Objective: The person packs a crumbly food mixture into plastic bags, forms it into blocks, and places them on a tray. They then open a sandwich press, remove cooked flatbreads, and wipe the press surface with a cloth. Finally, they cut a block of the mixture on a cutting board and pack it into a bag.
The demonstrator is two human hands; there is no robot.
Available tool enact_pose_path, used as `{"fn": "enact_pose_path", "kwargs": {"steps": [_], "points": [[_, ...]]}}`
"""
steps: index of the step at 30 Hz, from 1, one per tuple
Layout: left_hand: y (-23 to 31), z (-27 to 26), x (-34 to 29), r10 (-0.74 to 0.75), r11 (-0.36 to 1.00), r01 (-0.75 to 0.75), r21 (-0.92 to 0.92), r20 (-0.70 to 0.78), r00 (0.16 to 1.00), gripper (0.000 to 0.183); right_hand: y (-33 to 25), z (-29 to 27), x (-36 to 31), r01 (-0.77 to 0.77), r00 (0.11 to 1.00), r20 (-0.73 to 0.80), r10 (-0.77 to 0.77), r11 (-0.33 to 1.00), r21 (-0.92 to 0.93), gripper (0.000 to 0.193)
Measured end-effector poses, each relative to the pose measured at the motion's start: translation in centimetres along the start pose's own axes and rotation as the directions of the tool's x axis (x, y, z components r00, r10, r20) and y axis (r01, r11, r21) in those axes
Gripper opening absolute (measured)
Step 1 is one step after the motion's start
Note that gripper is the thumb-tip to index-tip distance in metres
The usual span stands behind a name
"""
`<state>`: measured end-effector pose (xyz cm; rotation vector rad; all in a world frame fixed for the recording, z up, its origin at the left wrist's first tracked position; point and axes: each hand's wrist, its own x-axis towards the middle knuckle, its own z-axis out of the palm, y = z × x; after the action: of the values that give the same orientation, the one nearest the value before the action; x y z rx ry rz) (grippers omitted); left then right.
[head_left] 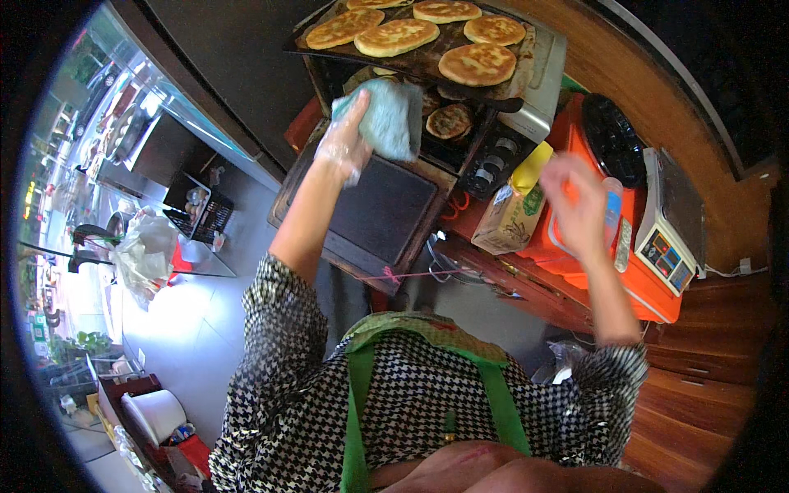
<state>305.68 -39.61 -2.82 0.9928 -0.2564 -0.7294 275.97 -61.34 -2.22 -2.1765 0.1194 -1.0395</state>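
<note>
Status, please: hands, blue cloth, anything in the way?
Left hand gripping blue cloth at open oven. Right hand blurred, beside yellow object; grip unclear. Possible obstacle: lowered oven door.

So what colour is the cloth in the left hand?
The cloth in the left hand is pale blue, seen best in the head view.

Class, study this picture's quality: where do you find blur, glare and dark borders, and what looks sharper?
Head view, right side: the right hand is smeared, probably by motion; head view, upper middle: the cloth is slightly blurred, the breads clearer; head view, left: glare whitens part of the floor; head view, rim: black corners surround a rounded image.
</note>
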Motion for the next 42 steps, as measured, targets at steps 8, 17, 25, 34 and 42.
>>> {"fn": "enact_pose_path", "kwargs": {"steps": [8, 17, 25, 34, 42], "points": [[-1.5, -8.1, -10.5, -0.093, 0.995, 0.08, -0.066, -0.236, 0.967, 0.036, 6.6, 5.7, 23.7, 0.293, 0.817, 0.563, -0.126, 0.931, -0.216, 0.059], [-2.5, -11.6, -15.9, 0.027, 0.999, -0.042, -0.034, -0.372, 0.928, 0.037, 8.2, 3.8, 28.5, 0.233, 0.549, 0.824, 0.138, 0.922, -0.309, 0.064], [-3.5, -12.9, -16.4, 0.044, 0.996, -0.074, -0.058, -0.41, 0.911, 0.035, 8.6, 2.6, 27.5, 0.239, 0.508, 0.845, 0.168, 0.915, -0.326, 0.031], [-2.9, -10.4, -14.4, 0.052, 0.998, -0.061, -0.018, -0.301, 0.952, 0.05, 2.6, 2.7, 27.1, 0.078, 0.585, 0.791, 0.181, 0.958, -0.277, 0.022], [0.0, -6.9, -13.7, 0.103, 0.994, -0.087, 0.065, -0.307, 0.946, 0.01, 3.0, 1.8, 20.8, 0.486, 0.684, 0.644, -0.343, 0.872, -0.052, 0.024]]}}
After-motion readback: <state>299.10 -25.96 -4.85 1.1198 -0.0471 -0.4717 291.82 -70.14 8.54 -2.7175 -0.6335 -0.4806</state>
